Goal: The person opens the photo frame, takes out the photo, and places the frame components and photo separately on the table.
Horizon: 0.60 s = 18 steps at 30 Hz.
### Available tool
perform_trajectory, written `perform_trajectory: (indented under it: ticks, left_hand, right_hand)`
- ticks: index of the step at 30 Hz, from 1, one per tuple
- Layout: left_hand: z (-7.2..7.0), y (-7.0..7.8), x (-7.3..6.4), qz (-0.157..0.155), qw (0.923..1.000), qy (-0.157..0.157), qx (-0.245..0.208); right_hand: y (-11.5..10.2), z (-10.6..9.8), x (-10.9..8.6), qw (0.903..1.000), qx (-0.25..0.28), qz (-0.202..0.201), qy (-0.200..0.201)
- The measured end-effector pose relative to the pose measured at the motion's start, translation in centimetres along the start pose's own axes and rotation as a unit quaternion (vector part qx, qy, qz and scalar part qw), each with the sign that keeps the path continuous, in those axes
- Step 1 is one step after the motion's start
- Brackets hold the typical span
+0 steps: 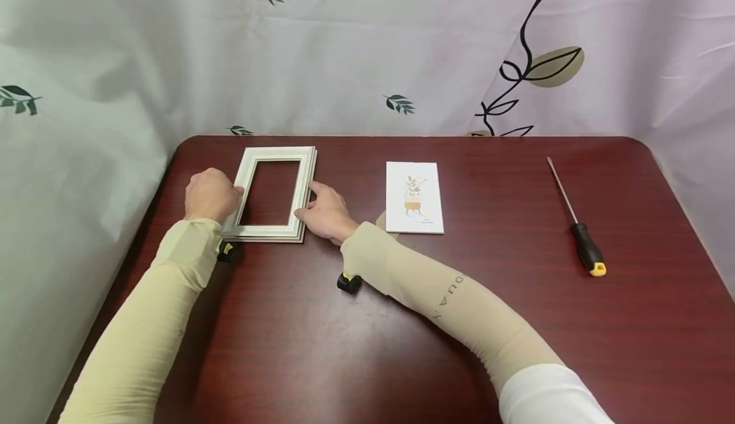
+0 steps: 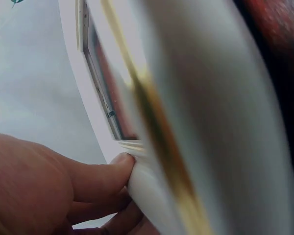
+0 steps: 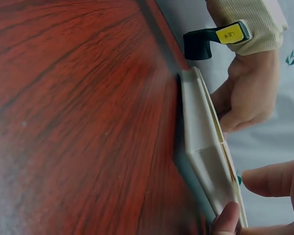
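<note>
A white picture frame (image 1: pixel 264 233) with thin gold trim (image 2: pixel 161 127) is held at the table's left part, and the dark red tabletop shows through its opening. On its left side, my left hand (image 1: pixel 212 196) grips the border, the thumb (image 2: pixel 115 171) on the face and the other fingers curled at the outer edge. My right hand (image 1: pixel 327 212) pinches the opposite side near the lower right corner. The right wrist view shows the frame (image 3: pixel 201 122) edge-on between both hands. To the right lies a white card (image 1: pixel 413 213) printed with a potted plant.
A screwdriver (image 1: pixel 586 245) with a black and yellow handle lies at the table's right. A brown piece (image 1: pixel 381 221) peeks out from under the card's left edge, beside my right sleeve. A patterned curtain (image 1: pixel 344 48) hangs behind the table (image 1: pixel 488 252).
</note>
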<state>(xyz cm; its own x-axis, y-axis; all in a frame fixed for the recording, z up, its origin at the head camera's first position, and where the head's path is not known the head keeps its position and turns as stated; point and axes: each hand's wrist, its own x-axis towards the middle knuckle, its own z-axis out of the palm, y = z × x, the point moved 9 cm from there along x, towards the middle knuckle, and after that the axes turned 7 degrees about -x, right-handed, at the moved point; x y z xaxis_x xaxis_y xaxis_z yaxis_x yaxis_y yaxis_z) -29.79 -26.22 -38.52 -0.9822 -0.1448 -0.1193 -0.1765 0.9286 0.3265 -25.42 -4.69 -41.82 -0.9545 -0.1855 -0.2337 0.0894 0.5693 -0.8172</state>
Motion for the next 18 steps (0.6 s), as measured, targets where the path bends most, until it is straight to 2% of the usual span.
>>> perform_trajectory:
  ticks: [5, 9, 13, 16, 18]
  left_hand:
    - [0.1, 0.1, -0.2, 0.006, 0.9996, -0.027, -0.001]
    - [0.0, 0.2, -0.4, 0.002, 0.9989, -0.048, 0.0]
    - [-0.7, 1.7, -0.8, 0.015, 0.9998, -0.013, -0.003]
    - [-1.3, 3.9, -1.4, 0.041, 0.9986, 0.027, -0.022]
    - [-1.6, 5.9, -1.9, 0.063, 0.9963, 0.042, -0.039]
  right_hand:
    - [-0.1, -0.6, -0.4, 0.9998, -0.004, -0.015, -0.011]
    - [-0.6, -2.6, -1.3, 0.9971, -0.051, -0.054, -0.014]
    - [-0.6, -5.4, -2.4, 0.9896, -0.112, -0.089, -0.016]
    - [0.1, -7.7, -3.1, 0.9855, -0.137, -0.099, -0.019]
    - [0.8, -9.2, -3.4, 0.9823, -0.154, -0.104, -0.021]
